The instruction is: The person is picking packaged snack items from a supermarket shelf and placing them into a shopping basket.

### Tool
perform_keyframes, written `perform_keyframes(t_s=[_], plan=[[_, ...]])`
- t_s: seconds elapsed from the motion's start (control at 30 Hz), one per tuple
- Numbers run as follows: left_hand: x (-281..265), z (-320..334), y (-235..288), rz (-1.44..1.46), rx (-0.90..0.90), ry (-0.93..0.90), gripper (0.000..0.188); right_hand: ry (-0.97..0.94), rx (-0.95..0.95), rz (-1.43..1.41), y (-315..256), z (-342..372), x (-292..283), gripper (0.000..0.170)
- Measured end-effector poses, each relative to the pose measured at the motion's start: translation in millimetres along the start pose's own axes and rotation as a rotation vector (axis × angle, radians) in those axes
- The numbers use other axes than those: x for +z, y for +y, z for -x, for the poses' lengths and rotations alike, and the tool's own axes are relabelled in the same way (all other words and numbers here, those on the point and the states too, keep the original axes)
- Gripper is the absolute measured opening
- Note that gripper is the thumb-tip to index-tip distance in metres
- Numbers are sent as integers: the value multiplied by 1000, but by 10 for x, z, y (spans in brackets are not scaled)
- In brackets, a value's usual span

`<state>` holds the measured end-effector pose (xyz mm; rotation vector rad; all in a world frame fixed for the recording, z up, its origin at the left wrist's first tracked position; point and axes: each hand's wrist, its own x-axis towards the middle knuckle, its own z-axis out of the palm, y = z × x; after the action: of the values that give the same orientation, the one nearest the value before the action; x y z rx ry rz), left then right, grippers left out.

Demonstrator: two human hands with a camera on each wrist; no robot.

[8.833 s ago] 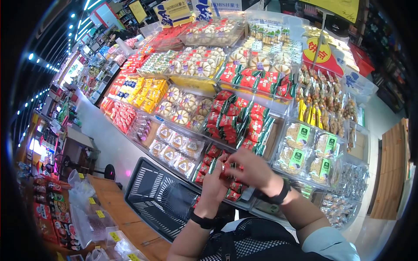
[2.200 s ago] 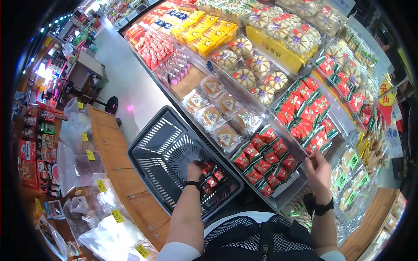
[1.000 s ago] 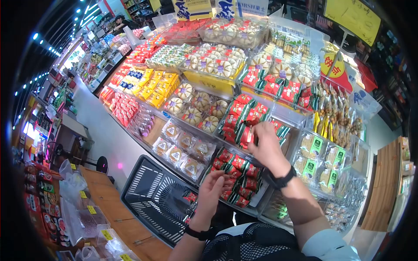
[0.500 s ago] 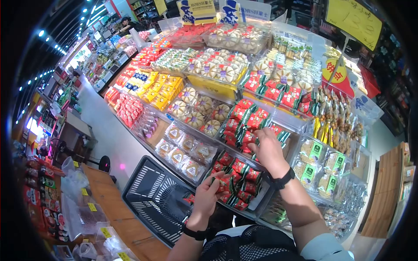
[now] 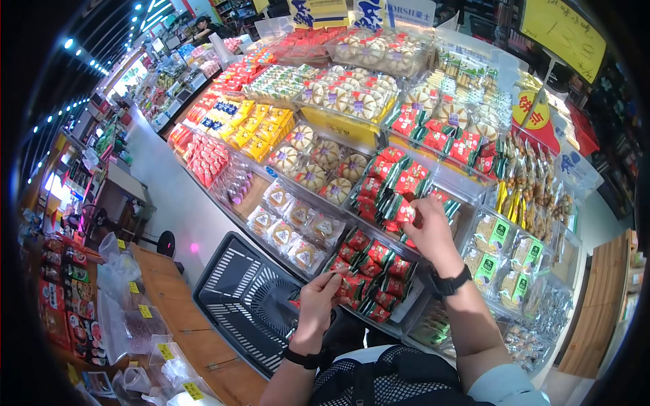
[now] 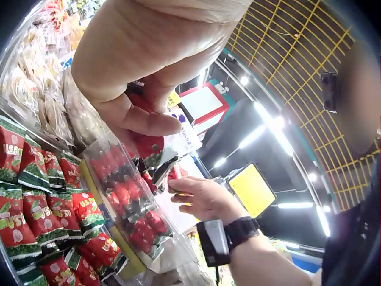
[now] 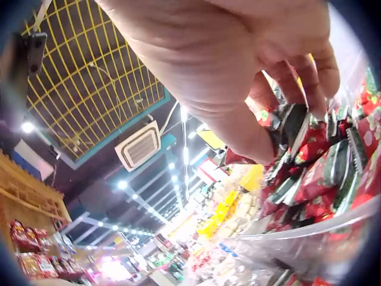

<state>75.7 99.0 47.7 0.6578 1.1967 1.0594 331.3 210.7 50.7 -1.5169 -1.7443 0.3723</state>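
In the head view my left hand (image 5: 317, 301) is over the front edge of the lower bin of red-and-green snack packets (image 5: 384, 279). Its thumb and fingers pinch one snack packet (image 6: 150, 148), whose dark green end hangs down in the left wrist view. My right hand (image 5: 431, 233) reaches into the upper bin, where its thumb and fingertips pinch another red-and-green packet (image 5: 399, 211). From the right wrist view, the fingers (image 7: 312, 89) dip among the dark crimped ends of the packets. The palm hides part of what they grip.
A dark grey shopping basket (image 5: 212, 264) stands left of the display, a few red packets partly hidden by my left forearm. Wrapped round cakes (image 5: 311, 177) and white-wrapped pastries (image 5: 281, 232) fill bins to the left. Green-labelled packs (image 5: 492, 231) lie right. Clear dividers separate the bins.
Since 2.2 seconds ago my left hand has come out of the basket to the lower bin and taken a packet. My right hand has moved from the bin's edge into the upper bin's packets.
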Motion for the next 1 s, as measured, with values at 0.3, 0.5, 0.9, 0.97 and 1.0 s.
perform_keyframes(t_s=[0.3,0.5,0.9,0.97,1.0], plan=[[140,-47,-13,94,-52,-88,34,-233,-111,-263,-719,647,-83,37],[114,9,-23,52,18,-86,28,-260,-138,-173,-794,751,51,39],[-1019,-16,-148,-80,172,296,6,-218,65,-170,-579,615,43,31],[-1528,-69,-312,-139,123,471,5,-149,164,-99,-361,646,18,24],[-1762,-69,-401,-163,98,525,4,-179,230,-107,-291,645,-6,23]])
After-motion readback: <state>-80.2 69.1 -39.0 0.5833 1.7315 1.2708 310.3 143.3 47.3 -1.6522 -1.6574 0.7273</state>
